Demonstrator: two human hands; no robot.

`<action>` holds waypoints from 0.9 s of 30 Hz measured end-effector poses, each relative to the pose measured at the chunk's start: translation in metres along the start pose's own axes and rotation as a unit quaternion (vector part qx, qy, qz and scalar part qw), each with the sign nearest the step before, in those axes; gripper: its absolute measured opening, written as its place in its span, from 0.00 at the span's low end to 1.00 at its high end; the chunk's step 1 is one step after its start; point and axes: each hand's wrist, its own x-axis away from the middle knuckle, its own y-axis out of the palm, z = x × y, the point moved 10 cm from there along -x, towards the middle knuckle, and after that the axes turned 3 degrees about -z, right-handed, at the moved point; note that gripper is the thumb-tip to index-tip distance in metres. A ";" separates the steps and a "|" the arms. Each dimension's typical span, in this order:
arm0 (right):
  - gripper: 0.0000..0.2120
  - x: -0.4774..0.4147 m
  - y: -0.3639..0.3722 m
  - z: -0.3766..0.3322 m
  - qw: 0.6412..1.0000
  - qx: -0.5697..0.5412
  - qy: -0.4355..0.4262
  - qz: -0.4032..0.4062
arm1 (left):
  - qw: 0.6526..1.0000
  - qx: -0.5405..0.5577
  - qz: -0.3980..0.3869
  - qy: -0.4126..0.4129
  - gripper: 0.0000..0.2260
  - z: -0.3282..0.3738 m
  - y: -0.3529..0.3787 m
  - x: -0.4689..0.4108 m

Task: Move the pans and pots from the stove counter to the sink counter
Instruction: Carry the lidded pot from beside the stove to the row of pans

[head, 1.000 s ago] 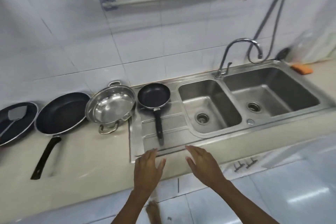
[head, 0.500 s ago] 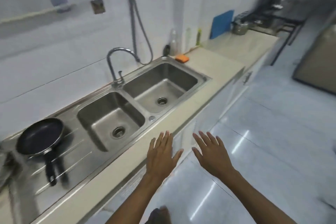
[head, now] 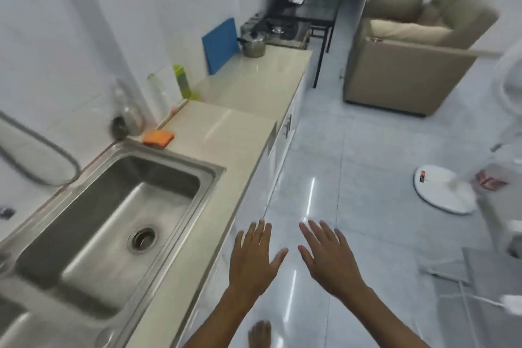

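A steel pot (head: 254,43) with a lid stands at the far end of the beige counter (head: 254,79), next to the black gas stove (head: 285,28). My left hand (head: 254,258) and my right hand (head: 327,257) hover over the floor in front of the counter, both empty with fingers spread. The steel sink basin (head: 113,206) fills the lower left. No pans are in view.
A blue cutting board (head: 220,45) leans on the wall by the pot. An orange sponge (head: 157,138) and bottles (head: 182,82) sit near the sink. A beige armchair (head: 409,59) and a white fan base (head: 443,189) stand on the tiled floor to the right.
My view has swung right, away from the pans on the drainboard toward the stove end of the counter. Both hands stay open and empty in front of me.
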 end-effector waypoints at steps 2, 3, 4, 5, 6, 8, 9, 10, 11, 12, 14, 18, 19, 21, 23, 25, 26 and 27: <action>0.28 -0.036 -0.012 0.019 1.000 0.009 0.010 0.010 | 1.000 -0.003 0.006 0.027 0.37 0.011 -0.008 -0.051; 0.29 -0.054 -0.016 0.029 1.000 0.004 0.018 0.004 | 0.999 -0.004 0.003 0.039 0.36 0.016 -0.011 -0.077; 0.30 -0.071 -0.021 0.038 1.000 0.003 0.022 0.004 | 0.999 -0.006 0.003 0.051 0.36 0.021 -0.011 -0.103; 0.30 -0.086 -0.026 0.047 1.000 0.000 0.028 0.004 | 0.998 -0.006 0.006 0.058 0.36 0.024 -0.014 -0.128; 0.30 -0.099 -0.030 0.055 0.999 -0.002 0.032 0.007 | 0.998 -0.007 0.015 0.065 0.36 0.027 -0.016 -0.148; 0.31 -0.136 -0.039 0.079 0.999 -0.010 0.046 0.010 | 0.996 -0.014 0.018 0.081 0.36 0.036 -0.018 -0.198; 0.31 -0.157 -0.043 0.092 0.999 -0.013 0.049 0.014 | 0.996 -0.019 0.015 0.087 0.35 0.042 -0.016 -0.224; 0.30 -0.180 -0.046 0.107 0.998 -0.017 0.051 0.017 | 0.996 -0.021 0.009 0.088 0.35 0.046 -0.015 -0.249; 0.30 -0.200 -0.049 0.119 0.998 -0.019 0.050 0.020 | 0.996 -0.024 0.010 0.089 0.35 0.048 -0.014 -0.270; 0.29 -0.225 -0.051 0.134 0.998 -0.023 0.052 0.019 | 0.996 -0.027 0.013 0.088 0.35 0.051 -0.014 -0.298; 0.29 -0.280 -0.059 0.162 0.998 -0.023 0.044 0.028 | 0.996 -0.031 0.025 0.085 0.35 0.058 -0.018 -0.354; 0.30 -0.387 -0.078 0.215 0.999 -0.025 0.006 0.019 | 0.996 -0.055 0.027 0.061 0.31 0.072 -0.026 -0.455; 0.30 -0.413 -0.084 0.231 1.000 -0.025 0.003 0.014 | 0.997 -0.055 0.026 0.048 0.31 0.075 -0.027 -0.481; 0.29 -0.462 -0.099 0.254 1.000 -0.013 -0.013 0.017 | 0.997 -0.060 0.037 0.026 0.31 0.078 -0.033 -0.528; 0.28 -0.516 -0.112 0.278 0.999 -0.007 -0.034 0.006 | 0.997 -0.068 0.046 0.013 0.31 0.082 -0.036 -0.581; 0.26 -0.568 -0.120 0.300 0.999 -0.003 -0.053 0.001 | 0.998 -0.056 0.040 -0.011 0.32 0.083 -0.038 -0.628; 0.26 -0.588 -0.124 0.309 0.998 -0.005 -0.056 0.007 | 0.998 -0.052 0.039 -0.020 0.33 0.084 -0.040 -0.645; 0.26 -0.614 -0.128 0.318 0.998 -0.012 -0.058 0.005 | 0.997 -0.051 0.037 -0.032 0.33 0.083 -0.040 -0.666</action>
